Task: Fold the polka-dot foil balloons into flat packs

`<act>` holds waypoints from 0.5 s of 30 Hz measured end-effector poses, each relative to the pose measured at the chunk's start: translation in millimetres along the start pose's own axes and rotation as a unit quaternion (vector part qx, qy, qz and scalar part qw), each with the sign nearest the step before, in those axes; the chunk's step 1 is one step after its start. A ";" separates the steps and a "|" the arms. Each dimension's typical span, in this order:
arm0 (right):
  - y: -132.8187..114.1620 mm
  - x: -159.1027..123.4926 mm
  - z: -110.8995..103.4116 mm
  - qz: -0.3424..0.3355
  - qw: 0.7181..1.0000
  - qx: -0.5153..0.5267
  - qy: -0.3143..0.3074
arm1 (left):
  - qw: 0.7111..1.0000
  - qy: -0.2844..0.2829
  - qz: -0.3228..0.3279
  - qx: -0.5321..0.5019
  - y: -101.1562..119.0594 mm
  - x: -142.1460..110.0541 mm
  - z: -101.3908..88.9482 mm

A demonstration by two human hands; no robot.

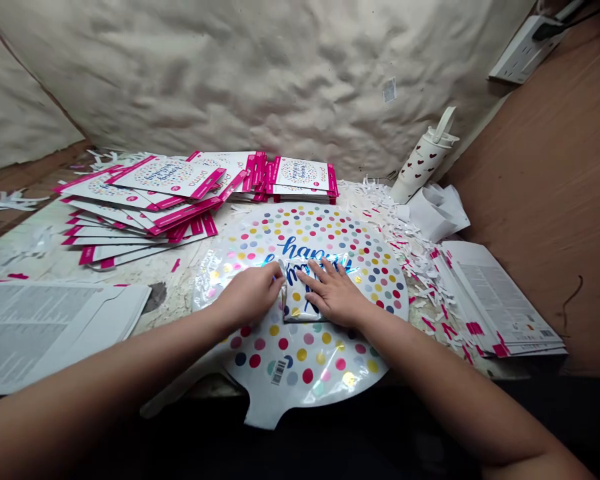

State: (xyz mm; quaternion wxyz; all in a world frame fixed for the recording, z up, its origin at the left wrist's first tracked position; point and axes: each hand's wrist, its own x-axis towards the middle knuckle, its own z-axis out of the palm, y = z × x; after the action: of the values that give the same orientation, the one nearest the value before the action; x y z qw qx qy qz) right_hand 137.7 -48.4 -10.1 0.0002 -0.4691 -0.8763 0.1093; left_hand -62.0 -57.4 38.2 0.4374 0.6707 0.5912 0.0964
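Mid-table on a scuffed worktop (180,293), a polka-dot foil balloon (325,233) lying flat, "happy" lettering on top, one section folded over at centre. Left hand (250,295), fingers pinching the fold's edge; right hand (333,292), fingers spread, pressed flat on the folded section (305,300). Beyond, stacked pink-edged cards (155,193); to the right, shredded paper scraps (405,250) and a heart-print bottle (423,157), tilted.
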 end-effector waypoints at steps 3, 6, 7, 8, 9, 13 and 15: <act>1.1 0.1 5.6 0.012 1.000 0.000 0.003 | 0.921 0.040 0.261 0.286 -1.4 -15.4 14.4; 0.4 0.9 3.8 0.011 1.000 0.006 0.001 | 0.817 0.013 0.345 0.462 0.9 -18.5 41.7; 1.1 1.6 2.6 0.011 1.000 0.015 0.001 | 0.802 0.020 0.339 0.492 1.7 -16.1 48.9; 2.7 2.2 1.2 0.013 0.999 0.032 0.001 | 0.793 0.031 0.334 0.509 2.0 -12.5 53.6; 5.1 2.4 -0.1 0.016 0.998 0.057 0.003 | 0.788 0.041 0.338 0.513 1.6 -8.4 55.1; 19.5 -4.6 -5.6 0.013 0.974 0.221 0.043 | 0.842 0.083 0.361 0.392 -4.8 1.2 28.9; 23.3 -12.5 -8.9 0.019 0.951 0.294 0.098 | 0.913 0.135 0.308 0.230 -6.6 -2.7 5.7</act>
State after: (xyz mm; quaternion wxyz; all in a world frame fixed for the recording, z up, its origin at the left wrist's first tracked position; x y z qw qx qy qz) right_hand 164.7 -44.5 -4.6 0.2217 -0.4736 -0.7917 0.3159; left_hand -63.7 -63.0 31.2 0.1356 0.8822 0.4147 0.1773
